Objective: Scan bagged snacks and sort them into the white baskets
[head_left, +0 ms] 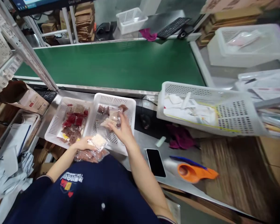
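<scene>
My left hand [83,143] is closed on a clear packet with pale cream contents [98,141], in front of the two white baskets. Just below it, against my shirt, rest clear packets with reddish-brown contents [89,155]; whether my left hand also holds these I cannot tell. My right hand [124,129] reaches into the right white basket [130,107] and is closed around a pale packet [113,116]. Dark brown packets [103,109] lie beside it in that basket. The left white basket [53,127] holds several red and brown packets [75,119].
Beyond the baskets runs a green conveyor belt [116,63]. To the right are a long white basket with papers [231,116], a mouse [145,120], a phone [156,162], an orange tape dispenser [191,172] and a purple cloth [180,137]. A metal post [35,59] stands left.
</scene>
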The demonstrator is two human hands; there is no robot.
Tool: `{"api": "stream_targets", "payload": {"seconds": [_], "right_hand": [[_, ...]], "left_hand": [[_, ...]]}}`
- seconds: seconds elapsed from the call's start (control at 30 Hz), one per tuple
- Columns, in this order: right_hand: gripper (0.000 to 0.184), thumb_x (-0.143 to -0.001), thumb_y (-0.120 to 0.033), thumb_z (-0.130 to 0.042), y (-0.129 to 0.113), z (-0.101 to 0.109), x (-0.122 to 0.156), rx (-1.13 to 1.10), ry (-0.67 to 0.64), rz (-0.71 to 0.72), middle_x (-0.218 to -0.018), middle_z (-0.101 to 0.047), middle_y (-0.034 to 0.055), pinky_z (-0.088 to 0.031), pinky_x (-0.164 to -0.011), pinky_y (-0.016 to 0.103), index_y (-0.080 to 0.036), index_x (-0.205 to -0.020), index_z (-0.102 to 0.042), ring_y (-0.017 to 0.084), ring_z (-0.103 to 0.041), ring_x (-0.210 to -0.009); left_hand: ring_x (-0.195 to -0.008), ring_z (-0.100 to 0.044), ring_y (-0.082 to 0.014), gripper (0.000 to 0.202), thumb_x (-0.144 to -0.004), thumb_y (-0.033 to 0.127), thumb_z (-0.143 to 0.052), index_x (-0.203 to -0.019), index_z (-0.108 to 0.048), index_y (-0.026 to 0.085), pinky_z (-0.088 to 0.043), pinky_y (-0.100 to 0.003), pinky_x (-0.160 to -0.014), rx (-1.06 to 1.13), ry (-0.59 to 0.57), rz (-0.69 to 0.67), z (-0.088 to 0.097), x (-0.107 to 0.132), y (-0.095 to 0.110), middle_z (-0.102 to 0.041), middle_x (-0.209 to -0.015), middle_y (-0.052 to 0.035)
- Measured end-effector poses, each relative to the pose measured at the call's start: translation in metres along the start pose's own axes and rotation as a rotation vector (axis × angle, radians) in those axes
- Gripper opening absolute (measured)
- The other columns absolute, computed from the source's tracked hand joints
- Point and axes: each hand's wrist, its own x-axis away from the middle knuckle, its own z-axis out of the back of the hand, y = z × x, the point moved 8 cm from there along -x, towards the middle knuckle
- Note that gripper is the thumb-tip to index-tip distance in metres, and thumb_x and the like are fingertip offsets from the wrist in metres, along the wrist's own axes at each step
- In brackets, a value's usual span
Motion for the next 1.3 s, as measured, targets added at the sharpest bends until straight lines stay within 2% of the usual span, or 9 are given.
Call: {"api": "stream_targets", "payload": {"seconds": [0.1, 0.23, 0.3, 0.57, 0.67, 0.77, 0.93, 1.1, 1.3], "right_hand": [[0.120, -0.077, -0.076, -0.077, 0.011, 0.001, 0.003, -0.009, -0.025, -0.037, -0.174, -0.024, 0.0274, -0.029, -0.129, 0.064, -0.014, -0.169, -0.031, 0.044, -0.028, -0.161], [0.079, -0.080, -0.072, -0.077, 0.015, -0.059, 0.039, -0.282, -0.499, -0.119, -0.133, -0.072, 0.0190, -0.051, -0.112, 0.056, -0.016, -0.134, -0.069, 0.037, -0.067, -0.125], [0.062, -0.079, -0.069, -0.080, 0.010, -0.078, 0.060, -0.361, -0.650, -0.110, -0.112, -0.078, 0.0125, -0.057, -0.101, 0.050, -0.017, -0.113, -0.076, 0.032, -0.071, -0.106], [0.058, -0.074, -0.055, -0.088, -0.012, -0.068, 0.087, -0.566, -0.700, -0.121, -0.113, -0.079, 0.0081, -0.057, -0.098, 0.044, -0.018, -0.118, -0.077, 0.029, -0.071, -0.102], [0.050, -0.071, -0.052, -0.089, -0.017, -0.070, 0.085, -0.531, -0.661, -0.088, -0.106, -0.079, 0.0074, -0.057, -0.095, 0.043, -0.019, -0.106, -0.077, 0.028, -0.071, -0.097], [0.044, -0.071, -0.054, -0.087, -0.008, -0.075, 0.088, -0.542, -0.597, -0.179, -0.090, -0.076, 0.0059, -0.057, -0.085, 0.040, -0.017, -0.090, -0.074, 0.026, -0.069, -0.086], [0.055, -0.069, -0.055, -0.088, 0.010, -0.071, 0.101, -0.687, -0.427, -0.337, -0.109, -0.080, 0.0110, -0.057, -0.098, 0.046, -0.016, -0.106, -0.079, 0.031, -0.072, -0.100], [0.068, -0.066, -0.061, -0.090, 0.026, -0.061, 0.111, -0.840, -0.090, -0.486, -0.128, -0.076, 0.0140, -0.056, -0.105, 0.048, -0.017, -0.116, -0.077, 0.034, -0.071, -0.114], [0.064, -0.067, -0.056, -0.089, 0.021, -0.060, 0.091, -0.864, -0.051, -0.446, -0.122, -0.077, 0.0125, -0.059, -0.101, 0.045, -0.019, -0.117, -0.074, 0.031, -0.072, -0.113]], "left_hand": [[-0.101, -0.068, -0.0280, 0.069, -0.066, 0.053, -0.095, -0.117, -0.074, 0.011, -0.053, -0.041, -0.099, 0.012, 0.001, -0.016, -0.001, 0.000, 0.006, -0.075, -0.112, -0.0128], [-0.103, -0.066, -0.0274, 0.069, -0.064, 0.052, -0.097, -0.116, -0.073, 0.013, -0.051, -0.040, -0.099, -0.022, 0.034, -0.047, -0.004, 0.000, 0.021, -0.073, -0.112, -0.0098], [-0.108, -0.064, -0.0277, 0.072, -0.064, 0.049, -0.098, -0.120, -0.069, 0.015, -0.050, -0.039, -0.101, -0.063, 0.049, -0.075, -0.005, 0.003, 0.029, -0.070, -0.116, -0.0094], [-0.112, -0.059, -0.0232, 0.096, -0.057, 0.034, -0.099, -0.132, -0.041, 0.024, -0.050, -0.036, -0.099, 0.052, -0.040, -0.122, -0.011, 0.010, 0.018, -0.054, -0.123, -0.0058], [-0.099, -0.060, -0.0202, 0.093, -0.059, 0.033, -0.100, -0.130, -0.041, 0.024, -0.051, -0.033, -0.087, 0.031, -0.010, -0.111, -0.016, 0.005, 0.016, -0.056, -0.114, -0.0038], [-0.107, -0.062, -0.0222, 0.095, -0.060, 0.035, -0.102, -0.134, -0.043, 0.024, -0.052, -0.035, -0.094, -0.005, -0.039, -0.135, -0.021, 0.004, 0.022, -0.058, -0.120, -0.0055], [-0.120, -0.063, -0.0275, 0.098, -0.060, 0.041, -0.104, -0.139, -0.048, 0.023, -0.050, -0.038, -0.103, 0.205, -0.150, -0.130, -0.022, 0.011, 0.017, -0.061, -0.131, -0.0103], [-0.125, -0.063, -0.0304, 0.104, -0.057, 0.042, -0.105, -0.146, -0.054, 0.025, -0.047, -0.042, -0.112, 0.356, -0.035, -0.114, -0.021, 0.005, -0.001, -0.065, -0.135, -0.0121], [-0.128, -0.061, -0.0321, 0.067, -0.067, 0.040, -0.097, -0.124, -0.069, 0.019, -0.043, -0.045, -0.118, 0.262, -0.022, -0.030, -0.026, 0.000, -0.006, -0.069, -0.127, -0.0104]]}}
